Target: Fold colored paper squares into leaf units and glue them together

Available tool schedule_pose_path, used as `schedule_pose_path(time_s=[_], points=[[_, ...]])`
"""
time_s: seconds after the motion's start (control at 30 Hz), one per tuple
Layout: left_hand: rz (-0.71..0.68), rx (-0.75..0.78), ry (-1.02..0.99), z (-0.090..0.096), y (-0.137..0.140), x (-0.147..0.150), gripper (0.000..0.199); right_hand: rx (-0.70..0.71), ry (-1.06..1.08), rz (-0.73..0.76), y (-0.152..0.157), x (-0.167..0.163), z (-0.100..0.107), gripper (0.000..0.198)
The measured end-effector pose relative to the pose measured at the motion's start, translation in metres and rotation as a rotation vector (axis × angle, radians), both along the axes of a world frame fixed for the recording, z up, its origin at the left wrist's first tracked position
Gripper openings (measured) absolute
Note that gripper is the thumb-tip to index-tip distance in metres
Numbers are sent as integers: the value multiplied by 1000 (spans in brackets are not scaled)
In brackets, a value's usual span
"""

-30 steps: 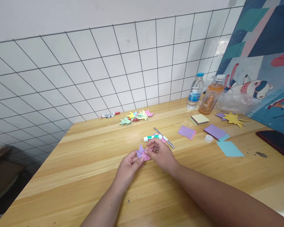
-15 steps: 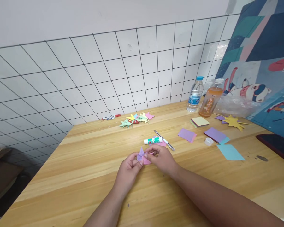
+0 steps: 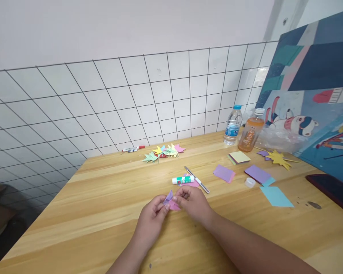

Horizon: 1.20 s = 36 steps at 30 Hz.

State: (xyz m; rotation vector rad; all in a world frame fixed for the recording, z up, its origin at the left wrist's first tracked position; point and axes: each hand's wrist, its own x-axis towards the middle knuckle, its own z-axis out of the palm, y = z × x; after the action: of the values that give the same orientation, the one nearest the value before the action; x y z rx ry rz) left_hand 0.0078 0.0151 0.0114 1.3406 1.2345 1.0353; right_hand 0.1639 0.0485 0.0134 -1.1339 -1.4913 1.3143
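Note:
Between my two hands is a small folded paper piece, purple at its upper left and pink at its lower right. My left hand pinches its left side between thumb and fingers. From the right, my right hand grips the paper with thumb and forefinger, covering part of it. Just beyond the hands lies a glue stick with a green and white label. A slim craft knife rests beside it, and some pink paper shows underneath.
Folded paper leaves and markers lie near the wall. To the right are purple paper sheets, a blue sheet, a white cap and a yellow paper star. A water bottle and an orange drink bottle stand behind.
The camera view has tilted up, so everything sits lower in the picture. The purple point of the folded paper now leans right and looks smaller. Both hands keep their hold.

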Motion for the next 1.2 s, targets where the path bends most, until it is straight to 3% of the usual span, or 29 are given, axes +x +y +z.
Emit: schedule_pose_path(time_s=[0.33, 0.63, 0.9, 1.03, 1.2], points=[[23, -13, -9, -11, 7, -10, 39, 73, -97, -21, -1, -3, 1, 18], [-48, 31, -39, -4, 2, -1, 28, -13, 99, 40, 3, -2, -4, 16], [9, 13, -26, -10, 7, -5, 24, 10, 12, 90, 3, 0, -3, 14], [38, 20, -67, -8, 7, -5, 27, 68, -58, 49, 3, 1, -4, 23], [29, 33, -26, -9, 6, -4, 24, 65, -27, 35, 2, 0, -4, 13]])
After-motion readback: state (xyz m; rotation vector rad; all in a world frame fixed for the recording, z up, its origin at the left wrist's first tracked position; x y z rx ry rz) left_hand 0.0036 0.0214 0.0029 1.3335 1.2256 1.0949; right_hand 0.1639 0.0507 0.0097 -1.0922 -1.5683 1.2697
